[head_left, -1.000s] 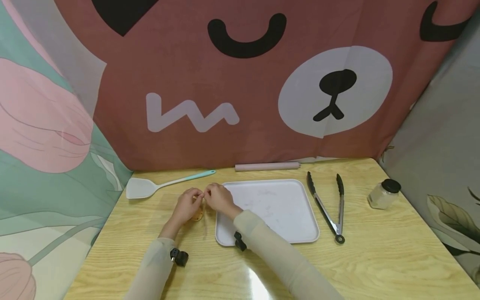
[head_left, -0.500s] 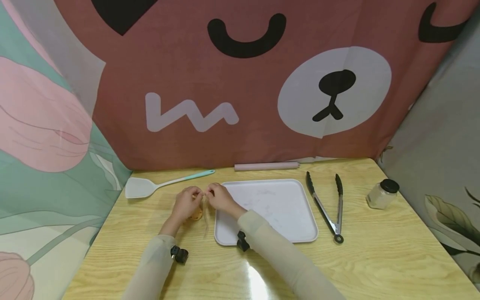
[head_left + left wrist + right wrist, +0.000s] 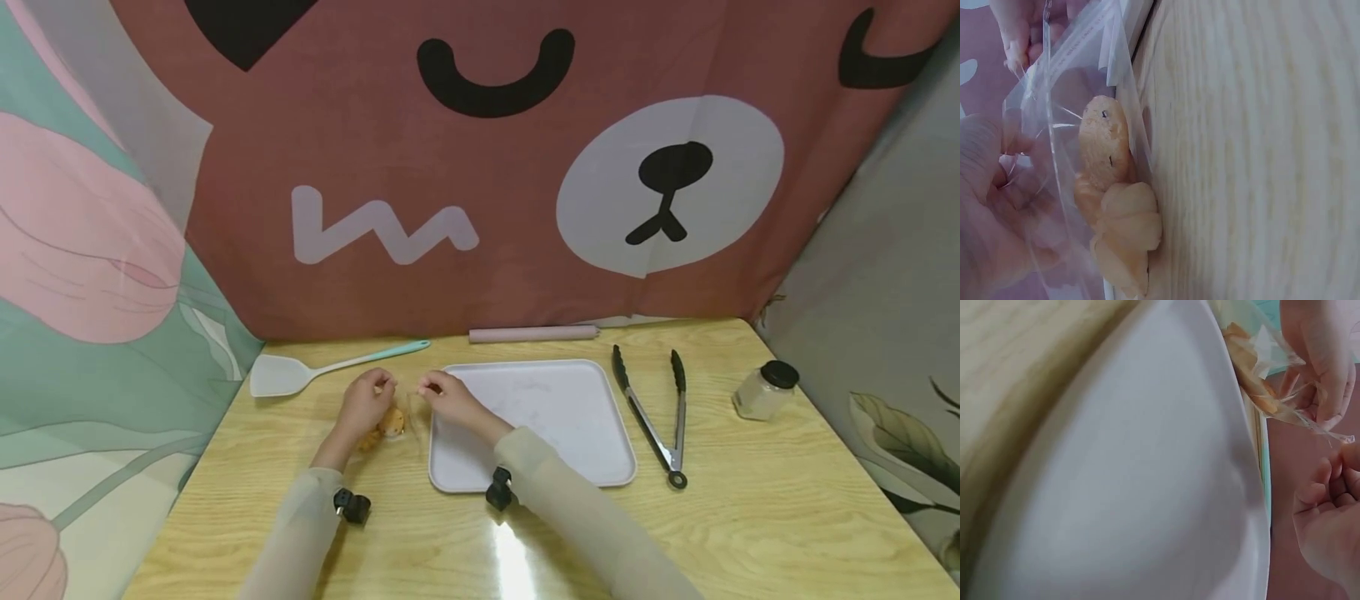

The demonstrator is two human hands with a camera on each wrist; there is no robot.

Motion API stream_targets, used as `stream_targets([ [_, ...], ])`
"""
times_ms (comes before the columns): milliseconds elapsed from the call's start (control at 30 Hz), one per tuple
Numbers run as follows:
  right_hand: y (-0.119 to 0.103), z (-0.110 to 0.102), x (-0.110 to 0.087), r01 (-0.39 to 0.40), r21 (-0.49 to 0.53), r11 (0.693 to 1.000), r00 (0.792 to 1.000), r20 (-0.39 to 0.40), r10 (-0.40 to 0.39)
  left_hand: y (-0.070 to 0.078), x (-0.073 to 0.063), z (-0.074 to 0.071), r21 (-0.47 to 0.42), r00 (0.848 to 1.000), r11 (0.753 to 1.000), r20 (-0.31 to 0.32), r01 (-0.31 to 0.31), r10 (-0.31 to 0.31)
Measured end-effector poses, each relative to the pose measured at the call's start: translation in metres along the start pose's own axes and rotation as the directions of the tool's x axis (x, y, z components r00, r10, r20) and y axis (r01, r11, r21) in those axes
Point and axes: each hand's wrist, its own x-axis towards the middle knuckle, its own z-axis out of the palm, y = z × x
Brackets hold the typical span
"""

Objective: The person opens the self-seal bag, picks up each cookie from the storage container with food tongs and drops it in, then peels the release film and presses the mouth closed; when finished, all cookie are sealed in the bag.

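A clear plastic bag (image 3: 1066,81) is stretched between my two hands, just left of the tray in the head view. My left hand (image 3: 365,406) pinches one side of its top. Opposite it, the thumb and fingertips of my right hand (image 3: 453,398) pinch the other side. Inside the bag lies a tan, bread-like food (image 3: 1107,144), with small dark marks at one end and rounded lobes at the other. The right wrist view shows the bag's film drawn into a thin strand towards the right fingertips (image 3: 1316,494).
A white tray (image 3: 536,425) lies right of the bag. Behind the hands are a white spatula (image 3: 281,377) with a turquoise handle and a pink rod (image 3: 534,334). Tongs (image 3: 675,454) lie spread right of the tray, and a black-lidded jar (image 3: 765,392) stands farther right.
My hands, whose fingertips were nearly together, have drawn apart, the left one leftward and the right one rightward. More of the food in the bag shows between them.
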Motion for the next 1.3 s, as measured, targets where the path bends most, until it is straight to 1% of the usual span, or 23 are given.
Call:
stream_targets([
  [67,-0.001,-0.003,-0.003,0.021,0.028,0.999,1.0,0.003,-0.021,-0.001,0.0,-0.001,-0.011,1.0,1.0,-0.005,-0.004,0.004],
  [167,-0.001,-0.007,-0.008,0.029,0.073,0.997,0.999,0.011,-0.03,-0.002,0.0,-0.002,-0.033,1.0,0.999,-0.021,-0.014,0.014],
  [267,-0.001,-0.011,-0.013,0.047,0.103,0.994,0.999,0.017,-0.049,-0.002,0.0,-0.003,-0.043,0.998,0.999,-0.046,-0.033,0.031],
  [400,-0.001,-0.018,-0.024,0.055,0.139,0.989,0.997,0.053,-0.063,-0.003,0.0,-0.002,-0.042,0.996,0.998,-0.074,-0.051,0.048],
  [567,-0.006,-0.032,-0.045,0.034,0.198,0.98,0.99,0.131,-0.061,-0.005,0.0,-0.002,-0.037,0.994,0.997,-0.093,-0.069,0.065],
  [733,-0.01,-0.047,-0.068,0.035,0.236,0.971,0.978,0.192,-0.083,-0.006,-0.001,-0.003,-0.045,0.996,0.998,-0.081,-0.049,0.045],
  [767,-0.014,-0.051,-0.073,0.035,0.247,0.968,0.975,0.203,-0.088,-0.006,0.0,-0.003,-0.045,0.996,0.998,-0.083,-0.049,0.045],
  [833,-0.013,-0.055,-0.081,0.05,0.26,0.964,0.971,0.214,-0.108,-0.006,0.0,-0.003,-0.045,0.995,0.998,-0.084,-0.05,0.046],
  [933,-0.011,-0.061,-0.092,0.089,0.282,0.955,0.961,0.226,-0.157,-0.005,0.0,-0.003,-0.048,0.995,0.997,-0.084,-0.053,0.049],
  [1000,-0.006,-0.064,-0.098,0.118,0.3,0.947,0.953,0.235,-0.193,-0.004,0.0,-0.003,-0.052,0.996,0.997,-0.082,-0.051,0.046],
  [1067,-0.006,-0.067,-0.105,0.146,0.314,0.938,0.942,0.246,-0.228,-0.002,-0.001,-0.004,-0.059,0.996,0.997,-0.079,-0.05,0.045],
  [1133,-0.008,-0.07,-0.113,0.179,0.324,0.929,0.928,0.258,-0.269,-0.002,0.0,-0.004,-0.061,0.996,0.997,-0.079,-0.053,0.048],
  [1233,-0.015,-0.075,-0.123,0.257,0.296,0.92,0.902,0.267,-0.338,-0.002,0.001,-0.003,-0.062,0.994,0.996,-0.089,-0.065,0.059],
  [1300,-0.023,-0.08,-0.129,0.283,0.286,0.915,0.889,0.28,-0.362,-0.003,0.001,-0.003,-0.06,0.993,0.996,-0.101,-0.07,0.064],
])
